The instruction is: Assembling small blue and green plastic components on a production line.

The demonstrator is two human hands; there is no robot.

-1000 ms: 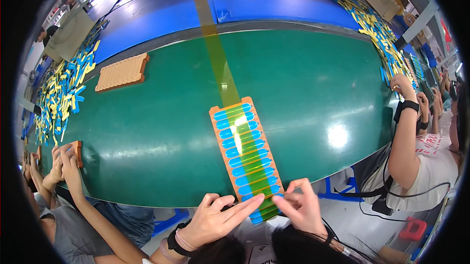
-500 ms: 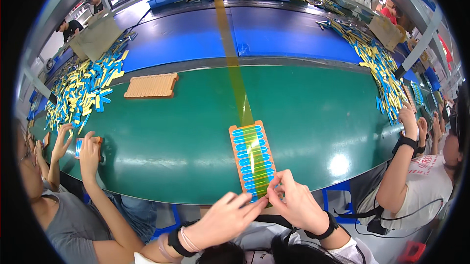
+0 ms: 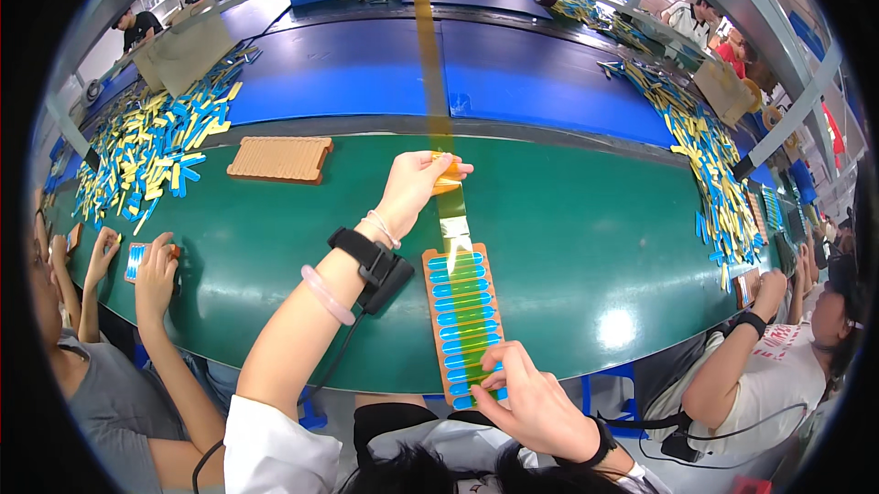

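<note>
Pinching one amber tape strip (image 3: 438, 109), left hand (image 3: 414, 184); right hand (image 3: 531, 400) presses one tray (image 3: 462, 320).

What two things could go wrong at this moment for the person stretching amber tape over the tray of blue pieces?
The left hand grips the amber tape above the tray, where it looks bunched, so it may crease or stick to itself. Only the right hand pins the tray's near end, which overhangs the green belt; a pull might tip it.
</note>
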